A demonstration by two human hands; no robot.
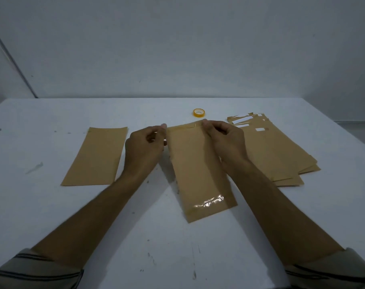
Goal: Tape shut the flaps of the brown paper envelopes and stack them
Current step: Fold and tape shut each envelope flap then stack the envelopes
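A brown paper envelope (195, 167) lies lengthwise in the middle of the white table (52, 205), with a shiny strip of clear tape across its near end. My left hand (144, 149) pinches its far left corner. My right hand (223, 138) pinches the far right corner, where the flap is folded over. A single brown envelope (96, 156) lies flat to the left. A fanned pile of brown envelopes (281, 151) with open flaps and white strips lies to the right. A small yellow tape roll (198, 112) stands beyond the middle envelope.
A grey wall rises right behind the table's far edge. The tabletop carries dark specks and a small scrap (34, 167) at the left. Striped sleeves cover both forearms at the bottom corners.
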